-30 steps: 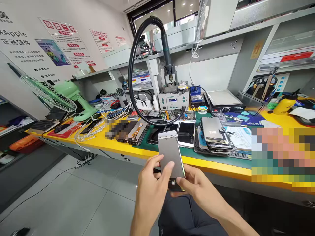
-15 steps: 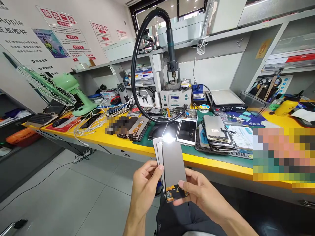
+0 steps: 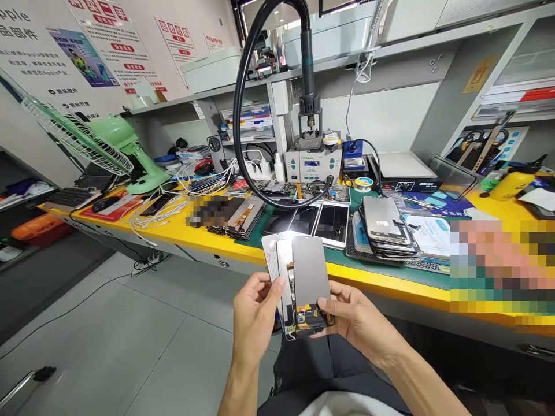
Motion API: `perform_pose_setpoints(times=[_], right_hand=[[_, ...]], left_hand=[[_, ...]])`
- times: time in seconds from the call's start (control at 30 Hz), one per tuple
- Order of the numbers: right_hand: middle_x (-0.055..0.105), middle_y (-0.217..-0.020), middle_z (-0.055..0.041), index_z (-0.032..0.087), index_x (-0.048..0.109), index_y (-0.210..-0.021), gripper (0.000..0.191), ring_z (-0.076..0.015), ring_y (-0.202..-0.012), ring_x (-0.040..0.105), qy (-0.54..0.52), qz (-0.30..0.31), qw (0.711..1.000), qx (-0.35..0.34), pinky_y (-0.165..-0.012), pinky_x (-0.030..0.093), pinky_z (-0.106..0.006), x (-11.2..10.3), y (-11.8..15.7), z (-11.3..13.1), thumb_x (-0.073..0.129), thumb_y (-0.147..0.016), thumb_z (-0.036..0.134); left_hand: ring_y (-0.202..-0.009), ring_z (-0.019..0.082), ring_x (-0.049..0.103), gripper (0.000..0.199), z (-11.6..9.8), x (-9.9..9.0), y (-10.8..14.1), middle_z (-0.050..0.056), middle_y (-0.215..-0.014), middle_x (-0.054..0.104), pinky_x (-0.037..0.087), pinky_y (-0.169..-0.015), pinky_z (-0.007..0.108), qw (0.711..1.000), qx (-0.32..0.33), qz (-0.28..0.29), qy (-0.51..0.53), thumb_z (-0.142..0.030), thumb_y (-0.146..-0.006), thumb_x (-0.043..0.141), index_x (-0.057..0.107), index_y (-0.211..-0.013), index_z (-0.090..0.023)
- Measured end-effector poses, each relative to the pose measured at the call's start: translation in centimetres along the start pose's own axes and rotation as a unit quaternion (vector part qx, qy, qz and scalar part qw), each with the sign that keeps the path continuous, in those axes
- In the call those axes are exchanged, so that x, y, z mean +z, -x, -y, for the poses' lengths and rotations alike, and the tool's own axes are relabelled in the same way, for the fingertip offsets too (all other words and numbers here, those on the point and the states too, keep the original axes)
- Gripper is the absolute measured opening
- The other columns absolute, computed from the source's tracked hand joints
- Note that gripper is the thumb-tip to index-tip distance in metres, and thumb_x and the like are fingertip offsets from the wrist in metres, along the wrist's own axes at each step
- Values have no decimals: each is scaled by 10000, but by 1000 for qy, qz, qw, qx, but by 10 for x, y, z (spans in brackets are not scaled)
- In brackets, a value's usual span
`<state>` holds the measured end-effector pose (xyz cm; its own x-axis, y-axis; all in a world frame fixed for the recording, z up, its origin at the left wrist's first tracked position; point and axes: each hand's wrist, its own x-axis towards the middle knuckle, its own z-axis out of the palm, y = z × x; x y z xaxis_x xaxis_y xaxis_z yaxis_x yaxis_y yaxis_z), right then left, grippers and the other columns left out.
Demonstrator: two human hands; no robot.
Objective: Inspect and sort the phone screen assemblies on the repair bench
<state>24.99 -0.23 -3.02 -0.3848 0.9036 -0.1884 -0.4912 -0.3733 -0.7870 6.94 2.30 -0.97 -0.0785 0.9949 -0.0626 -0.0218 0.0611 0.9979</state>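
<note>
Several phone screens are fanned out between my two hands, above my lap and in front of the bench edge. My left hand (image 3: 259,312) is closed on the paler phone screens (image 3: 284,277) at the left, thumb on top. My right hand (image 3: 351,309) pinches the lower right edge of a dark grey phone screen (image 3: 310,268), its thumb near the orange and black flex circuit (image 3: 307,318) at the bottom end. That grey screen overlaps the others. Bright glare hides part of their top edges. My fingers beneath are mostly hidden.
A stack of phone screens (image 3: 384,222) lies on the green mat, right of a white-framed phone (image 3: 332,226). Another stack (image 3: 246,216) stands to the left. A hot-air station (image 3: 313,167) with a looping black hose (image 3: 237,110) is behind. A green fan (image 3: 143,164) stands at left.
The grey screen has shifted right against the others, baring more of the paler screens and a flex strip. The fan of screens is wider. My view has moved slightly.
</note>
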Motion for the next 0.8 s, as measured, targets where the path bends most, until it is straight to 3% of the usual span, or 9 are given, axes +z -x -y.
perform_pose_setpoints(times=[0.2, 0.37, 0.53, 0.63, 0.8], right_hand=[[737, -1047, -115, 153, 660, -1183, 302, -210, -838, 701, -60, -17, 998, 11, -763, 602, -403, -2, -2, -5, 689, -887, 206], [736, -1067, -120, 141, 678, -1141, 269, -240, -924, 697, -92, -41, 995, 11, -848, 572, -442, -6, -1, -7, 684, -873, 149], [735, -1056, -126, 127, 681, -1148, 234, -258, -950, 692, -84, 6, 996, 10, -922, 529, -509, -5, 5, 1, 605, -929, 151], [722, -1092, -131, 134, 675, -1173, 240, -255, -975, 686, -54, 30, 998, 12, -925, 523, -481, 0, 6, 2, 582, -956, 177], [723, -1075, -114, 154, 668, -1168, 235, -236, -907, 701, -21, 8, 1000, 21, -864, 570, -465, 8, 3, 0, 600, -952, 217]], left_hand=[[-675, 148, 615, 316, 6, -2, -2, 46, -803, 709, 491, -604, 235, 1000, -4, -15, 24, -443, -772, 752, 667, -863, -152], [-685, 149, 619, 305, 11, -6, -3, 39, -805, 713, 487, -606, 232, 998, 3, -60, 35, -432, -776, 748, 678, -892, -159], [-673, 157, 623, 327, 9, -7, -5, 43, -780, 710, 476, -580, 231, 994, 16, -104, 18, -439, -736, 771, 676, -866, -155], [-623, 136, 595, 318, 10, -6, -4, 32, -755, 699, 454, -552, 221, 995, 23, -102, 8, -441, -737, 768, 669, -841, -157], [-604, 119, 573, 284, 10, -3, 2, 6, -736, 672, 449, -541, 206, 997, 34, -73, -9, -432, -781, 740, 649, -848, -172]])
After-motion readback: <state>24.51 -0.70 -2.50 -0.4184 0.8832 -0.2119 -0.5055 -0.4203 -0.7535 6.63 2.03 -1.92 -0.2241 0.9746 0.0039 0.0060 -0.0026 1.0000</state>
